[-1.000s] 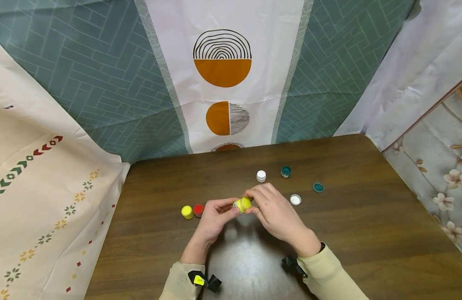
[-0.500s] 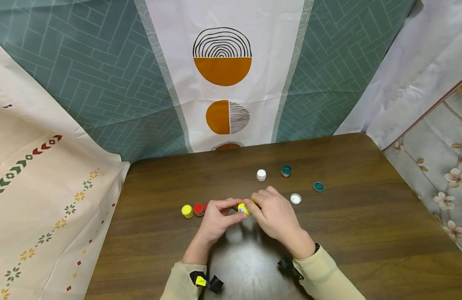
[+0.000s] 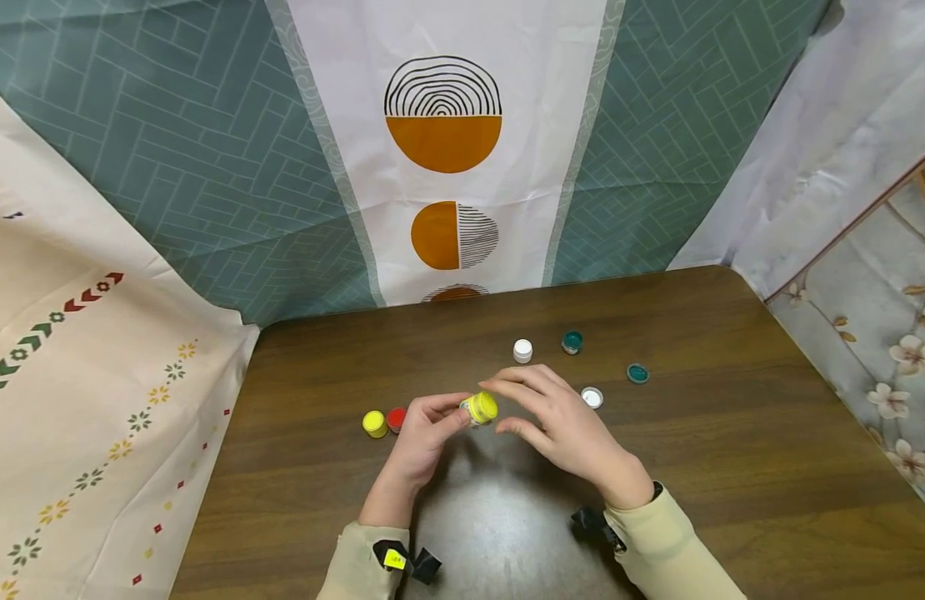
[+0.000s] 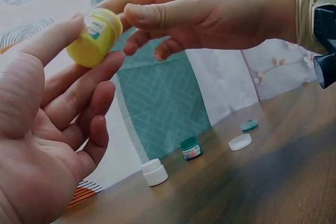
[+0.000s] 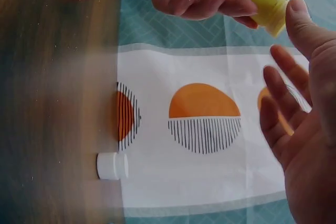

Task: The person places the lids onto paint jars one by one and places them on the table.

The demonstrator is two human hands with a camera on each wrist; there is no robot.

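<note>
A small yellow paint jar (image 3: 479,408) is held up off the table, pinched between the thumb and fingers of my left hand (image 3: 423,440). In the left wrist view the yellow jar (image 4: 93,40) is tilted and shows a printed label. My right hand (image 3: 562,423) hovers just right of the jar, fingers spread and loosely bent around its capped end. In the right wrist view the right thumb (image 5: 302,24) lies close to the yellow jar (image 5: 268,10); whether it touches I cannot tell.
On the wooden table (image 3: 702,467), another yellow jar (image 3: 374,424) and a red jar (image 3: 396,419) stand left. Farther back are a white jar (image 3: 522,351) and an open green jar (image 3: 572,342). A white lid (image 3: 592,398) and a green lid (image 3: 637,373) lie right of them.
The right fingers, which gripped the jar's end half a second ago, have loosened and spread. The left hand still holds the jar, now shifted slightly left with its capped end more visible.
</note>
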